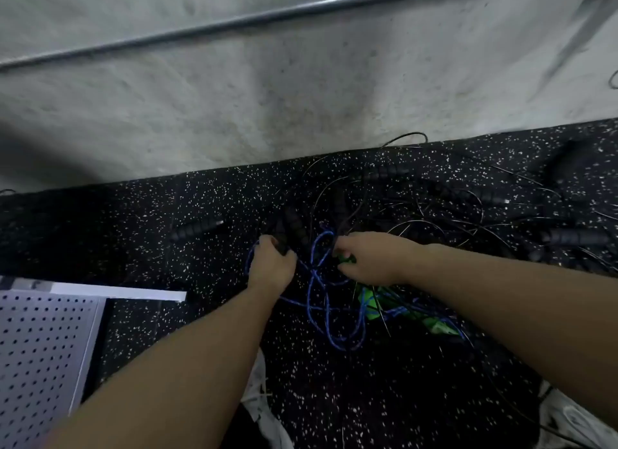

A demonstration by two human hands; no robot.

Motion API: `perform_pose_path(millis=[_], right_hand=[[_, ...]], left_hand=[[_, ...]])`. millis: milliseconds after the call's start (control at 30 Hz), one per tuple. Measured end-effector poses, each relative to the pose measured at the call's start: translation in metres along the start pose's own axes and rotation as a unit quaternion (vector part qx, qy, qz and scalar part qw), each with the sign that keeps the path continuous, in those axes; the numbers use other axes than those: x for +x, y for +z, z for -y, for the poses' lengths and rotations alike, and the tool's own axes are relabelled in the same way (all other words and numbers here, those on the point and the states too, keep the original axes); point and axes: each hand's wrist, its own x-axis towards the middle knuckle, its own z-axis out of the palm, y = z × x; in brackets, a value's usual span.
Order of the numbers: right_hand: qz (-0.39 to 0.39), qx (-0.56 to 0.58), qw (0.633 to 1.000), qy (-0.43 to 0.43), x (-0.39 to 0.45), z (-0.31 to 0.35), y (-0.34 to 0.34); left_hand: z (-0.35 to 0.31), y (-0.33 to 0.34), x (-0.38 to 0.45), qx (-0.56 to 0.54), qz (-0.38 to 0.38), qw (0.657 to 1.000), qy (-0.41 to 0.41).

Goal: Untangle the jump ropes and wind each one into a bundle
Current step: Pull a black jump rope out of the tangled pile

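Note:
A tangle of jump ropes lies on the black speckled mat (207, 318). A blue rope (317, 301) loops between and below my hands. Thin black ropes (434, 221) with ribbed black handles (195, 231) spread to the right and behind. My left hand (271, 266) grips a black handle together with the blue rope. My right hand (371, 259) curls around a green handle or rope piece (346, 259). More green rope (434, 326) lies under my right forearm.
A grey concrete floor (267, 90) begins past the mat's far edge, with a metal pipe (301, 8) across it. A white perforated panel (43, 355) sits at the near left. White shoes (572, 418) show at the bottom.

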Motion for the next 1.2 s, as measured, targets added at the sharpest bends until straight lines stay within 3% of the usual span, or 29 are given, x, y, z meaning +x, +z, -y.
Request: perform_pose_path(millis=[67,200,400,533,633,733,933,1200], right_hand=[[0.002,-0.012,1.000,0.008,0.007,-0.005,0.002],[0.023,0.007,1.000,0.020,0.008,-0.013,0.008],[0.023,-0.047,0.998,0.043,-0.022,-0.015,-0.011],[-0.029,-0.066,0.996,0.059,-0.070,0.008,-0.050],[-0.097,-0.077,0.990,0.072,-0.113,0.031,-0.074],[-0.176,-0.091,0.976,0.085,-0.160,0.052,-0.088],[-0.360,-0.003,0.931,0.049,-0.250,0.081,-0.097],[-0.344,0.043,0.938,0.006,-0.311,0.101,-0.087]], left_hand=[[0.001,0.005,0.015,0.015,-0.024,0.999,-0.038],[0.014,0.013,0.034,0.061,0.066,0.991,-0.102],[0.001,-0.004,0.015,0.018,0.035,0.996,-0.085],[-0.032,-0.054,-0.028,-0.002,0.054,0.998,-0.023],[-0.064,-0.104,-0.074,0.007,0.022,0.996,0.083],[-0.098,-0.144,-0.131,0.014,0.027,0.983,0.183],[-0.129,-0.180,-0.245,0.070,0.039,0.946,0.314],[-0.137,-0.195,-0.344,-0.030,0.022,0.923,0.383]])
